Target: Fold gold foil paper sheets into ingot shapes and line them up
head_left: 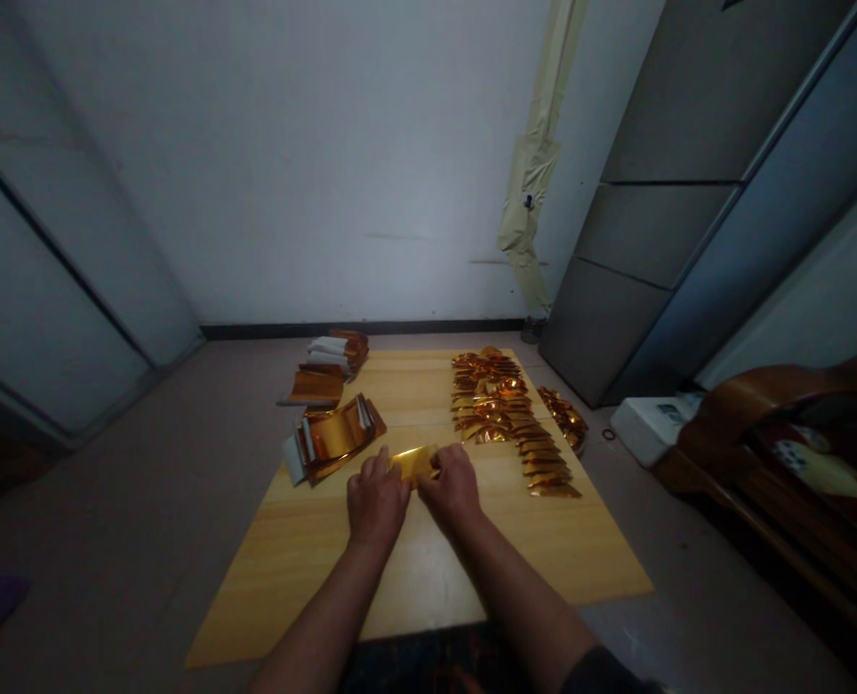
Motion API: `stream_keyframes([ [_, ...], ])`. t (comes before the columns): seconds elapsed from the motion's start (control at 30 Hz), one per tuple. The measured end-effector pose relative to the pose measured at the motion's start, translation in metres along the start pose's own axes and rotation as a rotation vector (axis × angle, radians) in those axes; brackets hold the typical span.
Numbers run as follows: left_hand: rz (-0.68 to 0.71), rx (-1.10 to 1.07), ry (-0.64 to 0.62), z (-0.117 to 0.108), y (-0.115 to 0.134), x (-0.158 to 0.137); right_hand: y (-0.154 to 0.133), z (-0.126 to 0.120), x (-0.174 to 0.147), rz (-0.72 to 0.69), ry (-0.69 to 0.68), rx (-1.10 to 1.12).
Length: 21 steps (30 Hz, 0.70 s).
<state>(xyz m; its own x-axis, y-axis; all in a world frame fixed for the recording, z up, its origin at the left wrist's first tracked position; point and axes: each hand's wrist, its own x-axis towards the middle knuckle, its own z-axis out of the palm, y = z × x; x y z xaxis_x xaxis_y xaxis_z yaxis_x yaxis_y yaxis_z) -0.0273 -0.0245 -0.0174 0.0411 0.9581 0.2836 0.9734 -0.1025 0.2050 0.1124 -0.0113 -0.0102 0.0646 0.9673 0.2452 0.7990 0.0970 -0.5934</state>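
Between my hands, a shiny gold foil paper (412,465) lies low over the wooden board. My left hand (377,499) closes on its left end, with the thumb at the near edge. At the opposite end, my right hand (454,485) pinches the paper, where it looks curled or folded. Left of my hands is a loose stack of gold foil sheets (337,436), some showing grey-white backs. To the right stand rows of folded gold foil pieces (490,395), with a shorter row (548,463) running toward me.
The wooden board (312,569) spans the space before me. More foil sheets (316,384) overhang its far left corner. A container of folded foil (564,416) sits beyond the right edge, near a white box (652,429), a grey refrigerator (637,231) and a wooden seat (753,414).
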Motion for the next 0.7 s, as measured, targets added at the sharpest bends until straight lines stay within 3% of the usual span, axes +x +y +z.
stream_keyframes([
  [0.47, -0.108, 0.031, -0.095, -0.013, 0.004, -0.004, -0.005, 0.003, -0.004, 0.013, 0.005, -0.018],
  [0.7, -0.102, 0.004, -0.111, -0.013, -0.002, -0.006, 0.006, 0.003, 0.001, 0.034, -0.002, 0.118],
])
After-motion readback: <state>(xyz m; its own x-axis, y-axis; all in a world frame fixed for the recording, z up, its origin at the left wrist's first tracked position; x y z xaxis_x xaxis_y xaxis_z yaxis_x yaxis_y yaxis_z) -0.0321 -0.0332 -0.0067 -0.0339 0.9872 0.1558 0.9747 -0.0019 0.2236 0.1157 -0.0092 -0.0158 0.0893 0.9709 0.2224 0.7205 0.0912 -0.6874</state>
